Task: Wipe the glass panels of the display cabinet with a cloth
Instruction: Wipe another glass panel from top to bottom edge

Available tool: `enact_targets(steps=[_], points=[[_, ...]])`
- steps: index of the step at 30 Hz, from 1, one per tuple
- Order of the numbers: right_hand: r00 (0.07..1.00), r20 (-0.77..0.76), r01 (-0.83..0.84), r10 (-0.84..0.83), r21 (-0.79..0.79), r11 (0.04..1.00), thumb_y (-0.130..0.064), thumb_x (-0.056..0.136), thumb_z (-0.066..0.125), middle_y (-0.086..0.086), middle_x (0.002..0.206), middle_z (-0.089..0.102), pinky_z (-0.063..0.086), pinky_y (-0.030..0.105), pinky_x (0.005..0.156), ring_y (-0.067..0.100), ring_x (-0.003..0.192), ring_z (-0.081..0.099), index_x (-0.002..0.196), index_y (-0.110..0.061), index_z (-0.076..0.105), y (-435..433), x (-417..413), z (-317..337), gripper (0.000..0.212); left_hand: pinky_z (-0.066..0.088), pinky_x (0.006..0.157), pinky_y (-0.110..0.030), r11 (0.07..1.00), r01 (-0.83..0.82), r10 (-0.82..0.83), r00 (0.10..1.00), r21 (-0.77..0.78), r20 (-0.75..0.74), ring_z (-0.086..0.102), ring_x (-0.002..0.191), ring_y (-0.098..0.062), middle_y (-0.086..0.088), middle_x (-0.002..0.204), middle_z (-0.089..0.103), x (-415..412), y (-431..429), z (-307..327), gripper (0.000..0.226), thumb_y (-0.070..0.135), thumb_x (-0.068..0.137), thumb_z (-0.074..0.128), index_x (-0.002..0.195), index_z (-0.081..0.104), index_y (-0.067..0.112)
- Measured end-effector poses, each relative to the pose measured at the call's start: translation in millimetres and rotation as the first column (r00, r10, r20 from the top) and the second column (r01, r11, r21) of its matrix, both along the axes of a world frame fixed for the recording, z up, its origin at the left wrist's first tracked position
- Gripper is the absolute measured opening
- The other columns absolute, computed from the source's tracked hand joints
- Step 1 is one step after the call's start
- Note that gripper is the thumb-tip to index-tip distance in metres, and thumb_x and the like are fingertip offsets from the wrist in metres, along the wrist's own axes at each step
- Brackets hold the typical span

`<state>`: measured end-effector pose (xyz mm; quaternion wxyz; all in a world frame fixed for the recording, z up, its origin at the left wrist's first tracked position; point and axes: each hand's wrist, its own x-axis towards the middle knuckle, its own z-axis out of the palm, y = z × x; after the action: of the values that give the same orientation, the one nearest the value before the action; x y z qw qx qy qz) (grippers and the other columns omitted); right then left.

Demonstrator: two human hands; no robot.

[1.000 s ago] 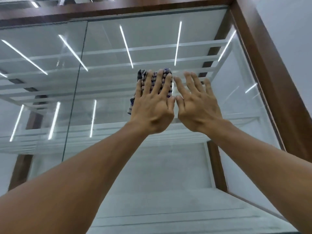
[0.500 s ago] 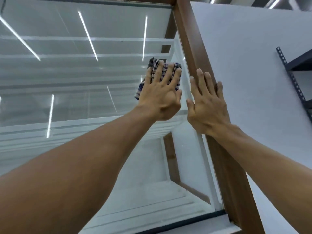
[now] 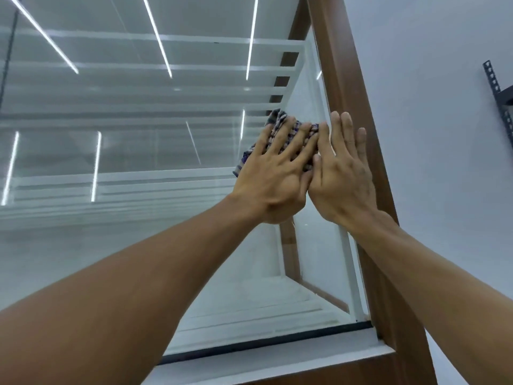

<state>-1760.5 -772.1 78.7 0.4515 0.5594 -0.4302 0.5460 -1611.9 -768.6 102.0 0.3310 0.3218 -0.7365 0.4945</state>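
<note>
Cloth [image 3: 280, 140] lies flat on the glass [image 3: 125, 168] under the spread left hand [image 3: 273, 179]; right hand [image 3: 342, 176], fingers open, rests beside it against the frame [image 3: 349, 87]

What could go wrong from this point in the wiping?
1. The right hand lies bare and flat on the glass panel beside the wooden frame, so it may leave fingerprints.
2. The cloth sits bunched under the left hand; its fingers spread past it and could smear the glass.
</note>
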Motion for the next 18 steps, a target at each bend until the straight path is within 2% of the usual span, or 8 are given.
enact_targets(steps=[4,7,11,15,18], points=[[0.993,-0.006,-0.12,0.121,0.079,0.99,-0.029,0.103,0.015,0.013,0.17,0.003,-0.007,0.047,0.128,0.023,0.158,-0.008,0.16,-0.004,0.006,-5,43,-3,0.063,-0.013,0.128,-0.047,1.0,-0.025,0.024,0.998,-0.01,-0.063,-0.025,0.156,-0.02,0.001,0.172,-0.017,41,-2,-4,0.062,0.044,0.108,0.005,0.165,-0.01,0.024],[0.984,-0.004,-0.179,0.18,0.083,0.98,-0.032,0.102,0.014,0.014,0.17,0.0,-0.009,0.047,0.128,0.023,0.157,-0.01,0.161,-0.007,0.005,-7,74,1,0.064,-0.013,0.128,-0.046,1.0,-0.026,0.025,0.994,-0.008,-0.11,-0.025,0.157,-0.019,0.001,0.172,-0.017,72,1,-5,0.065,0.045,0.104,0.002,0.165,-0.008,0.024],[0.979,-0.057,-0.191,0.196,0.079,0.978,-0.034,0.099,0.009,0.013,0.17,0.001,-0.009,0.049,0.127,0.023,0.158,-0.009,0.161,-0.006,0.006,-6,119,7,0.068,-0.012,0.128,-0.045,0.999,-0.046,0.043,0.984,-0.014,-0.172,-0.025,0.157,-0.019,0.001,0.173,-0.016,115,4,-8,0.066,0.045,0.103,0.003,0.165,-0.007,0.025],[0.983,-0.078,-0.162,0.169,0.085,0.983,-0.034,0.101,0.012,0.013,0.17,0.0,-0.002,0.056,0.127,0.024,0.158,-0.009,0.161,-0.006,0.006,-6,161,9,0.066,-0.015,0.127,-0.043,0.998,-0.054,0.048,0.972,-0.017,-0.228,-0.025,0.157,-0.017,0.003,0.173,-0.015,158,5,-11,0.063,0.044,0.107,0.01,0.165,-0.005,0.027],[0.98,-0.15,-0.121,0.132,0.084,0.989,-0.033,0.101,0.013,0.012,0.17,0.0,-0.004,0.058,0.126,0.026,0.158,-0.007,0.16,-0.01,0.001,-5,191,11,0.064,-0.015,0.127,-0.042,0.998,-0.061,0.055,0.961,-0.015,-0.271,-0.025,0.157,-0.016,0.004,0.173,-0.015,191,8,-11,0.063,0.044,0.107,0.013,0.165,-0.004,0.027]])
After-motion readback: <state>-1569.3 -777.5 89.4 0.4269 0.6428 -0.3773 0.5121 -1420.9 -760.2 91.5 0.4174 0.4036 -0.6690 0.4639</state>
